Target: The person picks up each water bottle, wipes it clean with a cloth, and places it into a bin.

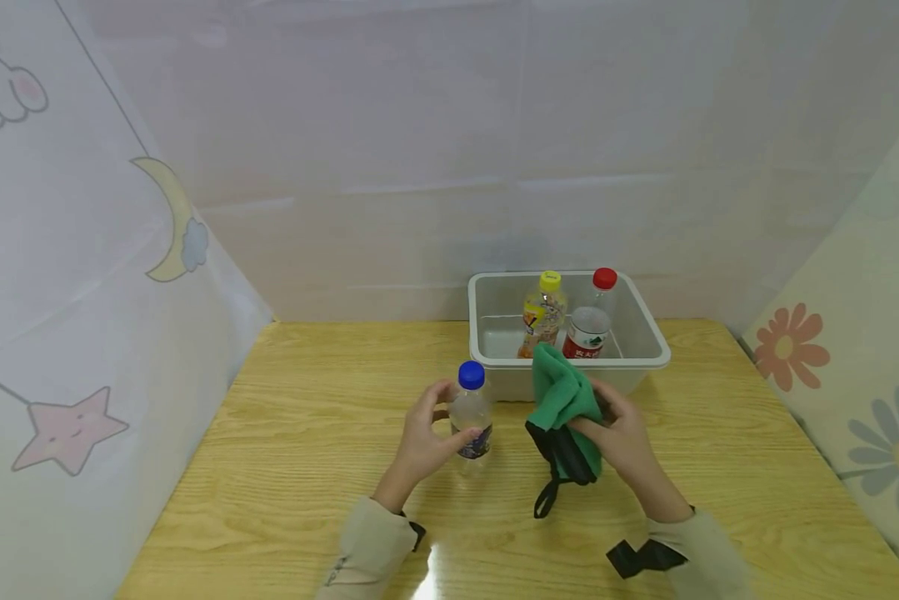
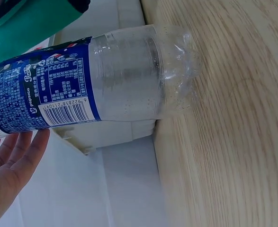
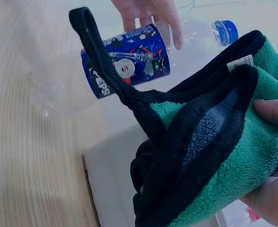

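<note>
My left hand point(image 1: 432, 433) holds a clear plastic Pepsi bottle point(image 1: 470, 408) around its middle, the thumb across the front. The bottle stands upright with a blue cap point(image 1: 471, 375) and a blue label point(image 2: 44, 90); its base is at the tabletop, though whether it touches cannot be told. To the right, a folded green towel point(image 1: 561, 387) with black edging and a black hanging loop point(image 3: 98, 56) is pinched in my right hand point(image 1: 620, 429), thumb on the near side. The towel hangs just right of the bottle, in front of a bin.
Behind the hands, a light grey plastic bin point(image 1: 509, 382) stands near the back of the wooden table point(image 1: 329, 408). Inside it lean a yellow-capped bottle point(image 1: 544, 312) and a red-capped bottle point(image 1: 590, 321). A printed white sheet point(image 1: 374, 208) surrounds the table.
</note>
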Tool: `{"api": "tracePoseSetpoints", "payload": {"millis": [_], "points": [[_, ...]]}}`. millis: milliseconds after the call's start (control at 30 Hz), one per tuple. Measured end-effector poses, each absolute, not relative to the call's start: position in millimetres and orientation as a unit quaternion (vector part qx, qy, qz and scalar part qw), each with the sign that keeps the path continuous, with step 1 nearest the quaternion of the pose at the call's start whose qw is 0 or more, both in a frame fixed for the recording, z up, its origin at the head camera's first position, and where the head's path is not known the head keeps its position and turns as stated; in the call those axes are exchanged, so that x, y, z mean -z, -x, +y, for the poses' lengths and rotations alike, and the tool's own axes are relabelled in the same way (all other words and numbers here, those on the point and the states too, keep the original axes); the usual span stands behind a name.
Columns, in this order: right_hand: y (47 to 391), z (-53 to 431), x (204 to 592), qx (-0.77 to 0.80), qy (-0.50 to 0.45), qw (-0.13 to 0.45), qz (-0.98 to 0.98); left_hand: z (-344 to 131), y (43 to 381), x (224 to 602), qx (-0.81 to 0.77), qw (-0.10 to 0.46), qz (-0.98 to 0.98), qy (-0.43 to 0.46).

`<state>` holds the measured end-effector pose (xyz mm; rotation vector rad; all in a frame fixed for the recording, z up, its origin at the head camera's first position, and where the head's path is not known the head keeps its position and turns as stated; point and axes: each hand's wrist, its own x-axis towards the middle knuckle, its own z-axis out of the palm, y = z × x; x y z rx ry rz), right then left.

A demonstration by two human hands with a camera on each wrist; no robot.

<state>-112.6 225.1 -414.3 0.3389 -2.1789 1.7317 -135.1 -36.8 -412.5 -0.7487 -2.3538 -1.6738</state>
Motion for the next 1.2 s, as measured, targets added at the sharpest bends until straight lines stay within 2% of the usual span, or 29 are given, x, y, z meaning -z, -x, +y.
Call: {"api": "tracePoseSetpoints", "payload": {"millis": [267,567,867,1200], "points": [[116.5,215.3,411.2,-0.609,-0.142,0.165,-0.763,-32.1,133.1,411.8,0.559,0.073,-0.785,0.257],[121.1,211.2,411.1,-0.589,-0.134,0.136,-0.785,-32.6,132.2,410.2,0.549,0.063,-0.792,0.261],[127.7,206.6,415.5,-0.590,-0.164,0.123,-0.781,-35.1,133.5,409.7,0.550,0.074,-0.778,0.293],[131.5,197.2,410.2,-0.574,-0.185,0.086,-0.793,-37.4,135.2,406.1,0.549,0.050,-0.784,0.286]]}}
